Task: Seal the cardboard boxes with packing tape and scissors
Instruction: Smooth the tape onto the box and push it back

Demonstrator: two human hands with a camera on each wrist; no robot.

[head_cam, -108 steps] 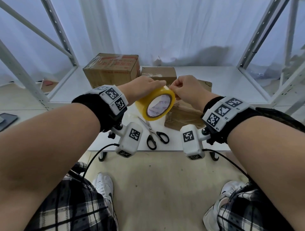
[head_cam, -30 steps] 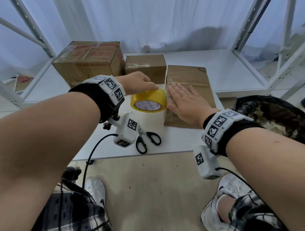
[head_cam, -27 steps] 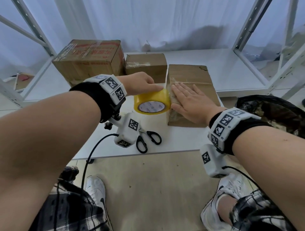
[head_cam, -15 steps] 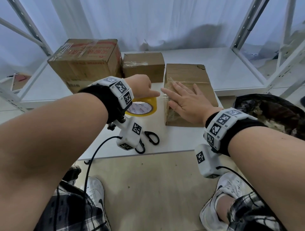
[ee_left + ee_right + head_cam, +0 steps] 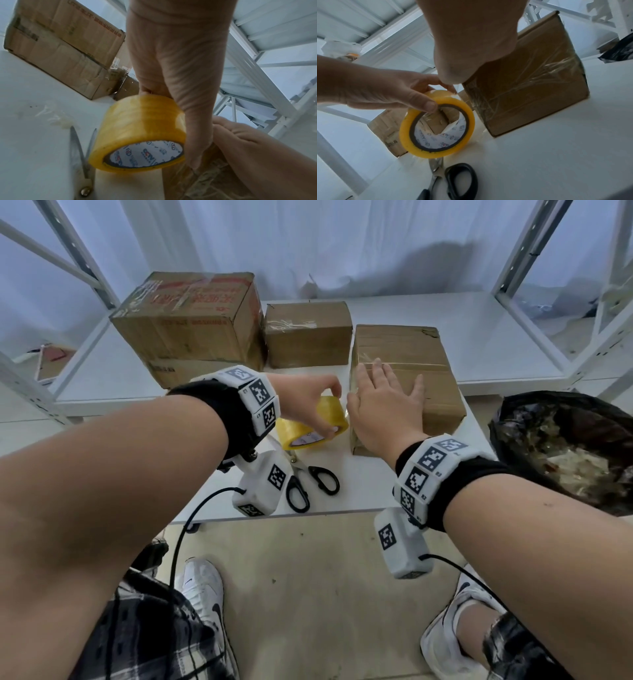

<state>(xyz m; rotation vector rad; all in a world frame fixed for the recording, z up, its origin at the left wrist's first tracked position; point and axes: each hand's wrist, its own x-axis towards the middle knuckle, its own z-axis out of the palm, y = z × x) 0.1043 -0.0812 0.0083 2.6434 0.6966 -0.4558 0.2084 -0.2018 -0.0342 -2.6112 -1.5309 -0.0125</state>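
My left hand (image 5: pixel 327 412) grips the yellow tape roll (image 5: pixel 313 428) close over the white table, just left of the near brown box (image 5: pixel 411 354). In the left wrist view thumb and fingers clamp the tape roll (image 5: pixel 142 132); the right wrist view shows the tape roll (image 5: pixel 436 125) tilted, beside the box (image 5: pixel 530 83). My right hand (image 5: pixel 387 388) lies flat and open on the box top at its left edge. Clear tape crosses the box top and its left side. Black-handled scissors (image 5: pixel 311 481) lie on the table near the front edge, below the roll.
A large printed carton (image 5: pixel 191 316) and a small brown box (image 5: pixel 308 333) stand behind on the table (image 5: pixel 370 491). A black rubbish bag (image 5: pixel 565 446) sits at the right. White shelf frames (image 5: pixel 513 268) flank the table.
Earlier both hands held the roll in the air, the right pinching its tape end. Now the right hand lies flat on the box and the left has brought the roll down beside it.
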